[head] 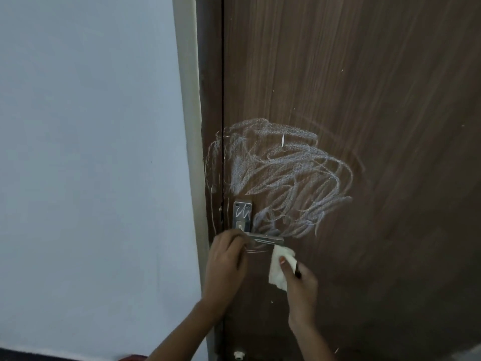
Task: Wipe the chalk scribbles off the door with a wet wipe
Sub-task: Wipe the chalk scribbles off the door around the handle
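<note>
Clearly the wet wipe (278,269) is a light, limp thing. Folded into a small white pad, it will crumple and slip unless pinned. It is best held as it is now, pinched between the thumb and fingers of the right hand (300,285), with its flat side turned to the door (377,100). It sits low, just under the tip of the door handle (268,239) and below the chalk scribbles (283,175), which look untouched. The left hand (226,259) curls over the root of the handle, seemingly gripping it (probably to steady the door against rubbing). Chalk is powdery and should lift easily, though it may smear. In the way are the handle and its metal plate (242,216), both chalk-marked, and the gap at the door frame (210,113), which the scribbles cross. A pale wall (91,126) lies to the left.
</note>
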The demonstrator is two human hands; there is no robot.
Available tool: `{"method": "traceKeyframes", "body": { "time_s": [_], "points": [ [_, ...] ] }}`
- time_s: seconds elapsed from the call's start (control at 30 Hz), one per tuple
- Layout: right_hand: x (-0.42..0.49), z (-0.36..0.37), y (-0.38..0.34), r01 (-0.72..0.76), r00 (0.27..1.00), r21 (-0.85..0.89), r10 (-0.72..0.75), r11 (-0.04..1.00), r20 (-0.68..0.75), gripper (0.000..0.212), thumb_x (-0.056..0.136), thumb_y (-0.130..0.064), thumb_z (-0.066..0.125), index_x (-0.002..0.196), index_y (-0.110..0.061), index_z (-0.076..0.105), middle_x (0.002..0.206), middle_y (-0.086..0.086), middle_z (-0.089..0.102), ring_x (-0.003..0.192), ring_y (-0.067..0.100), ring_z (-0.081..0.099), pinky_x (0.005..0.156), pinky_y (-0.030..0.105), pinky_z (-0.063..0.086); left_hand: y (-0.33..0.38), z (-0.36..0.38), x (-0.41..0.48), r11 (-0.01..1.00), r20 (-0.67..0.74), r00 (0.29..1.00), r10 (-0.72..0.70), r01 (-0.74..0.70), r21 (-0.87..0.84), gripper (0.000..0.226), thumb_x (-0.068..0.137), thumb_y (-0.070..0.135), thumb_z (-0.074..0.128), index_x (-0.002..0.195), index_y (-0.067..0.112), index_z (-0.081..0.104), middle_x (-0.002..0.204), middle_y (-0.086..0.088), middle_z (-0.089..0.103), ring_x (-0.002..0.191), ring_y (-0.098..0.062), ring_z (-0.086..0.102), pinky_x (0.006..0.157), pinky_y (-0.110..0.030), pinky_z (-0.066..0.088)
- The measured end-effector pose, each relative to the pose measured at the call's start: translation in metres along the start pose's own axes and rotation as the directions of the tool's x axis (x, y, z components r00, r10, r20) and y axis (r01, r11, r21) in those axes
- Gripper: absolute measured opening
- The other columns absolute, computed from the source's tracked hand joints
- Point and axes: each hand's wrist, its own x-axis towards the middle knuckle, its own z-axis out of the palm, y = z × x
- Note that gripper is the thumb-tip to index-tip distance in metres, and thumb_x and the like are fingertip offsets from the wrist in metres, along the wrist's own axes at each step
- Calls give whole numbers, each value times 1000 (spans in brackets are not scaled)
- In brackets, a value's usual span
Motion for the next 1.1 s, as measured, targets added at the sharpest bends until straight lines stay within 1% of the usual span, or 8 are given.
{"method": "traceKeyframes", "body": {
  "time_s": [0.1,0.17,0.33,0.5,0.63,0.73,0.93,1.1],
  "points": [
    [-3,9,2,249,954,-226,-279,942,-113,21,86,-3,60,105,-8,67,103,1,62,90,13,58,66,0,40,-20,-16,18,975,-182,966,182,-153,162,16,79,2,59,89,3,70,114,-9,52,108,-24,46,96,-27,28],
    [-7,18,3,325,896,-281,-389,903,-214,29,83,5,58,106,-9,68,99,-3,56,89,15,57,66,-5,36,-36,-23,31,940,-250,927,280,-212,267,24,82,9,50,95,6,70,121,-7,45,116,-27,41,104,-33,20],
    [-5,39,4,381,807,-171,-417,909,-419,44,79,7,63,118,-13,54,91,3,59,76,17,63,64,20,53,-73,-28,57,844,-348,846,404,-197,499,38,86,12,51,123,14,45,137,-11,33,142,-16,14,112,-41,2],
    [-1,71,18,522,750,-390,-626,759,-214,32,70,16,68,99,1,68,91,10,56,71,21,63,65,3,47,-97,-26,69,808,-330,831,447,-217,547,35,93,20,44,127,13,40,154,-7,7,144,-15,3,113,-42,-2],
    [-9,103,31,569,763,-474,-646,672,2,38,65,13,75,100,0,68,103,17,63,91,28,65,73,30,59,-115,-21,72,754,-285,807,517,-272,598,48,91,19,46,137,13,34,158,-1,-2,144,-17,0,114,-45,-3],
    [-9,109,37,634,708,-521,-701,572,92,37,62,13,77,96,0,70,100,18,65,90,26,65,77,30,57,-123,-17,74,716,-271,770,578,-318,621,64,92,21,43,149,16,16,157,-4,-1,144,-19,-1,115,-47,-3],
    [14,64,29,513,656,-408,-652,755,-381,27,74,19,62,94,3,68,97,17,60,83,22,62,77,2,43,-129,-11,75,711,-304,728,615,-344,614,63,93,22,41,150,15,15,157,-6,4,144,-21,2,115,-46,-2],
    [8,80,28,499,633,-525,-704,690,-323,32,75,13,66,105,2,67,105,21,56,96,27,54,83,23,47,-131,-9,74,709,-305,722,621,-350,612,63,93,23,41,150,16,15,157,-6,5,144,-21,3,116,-46,-1]
  ]
}}
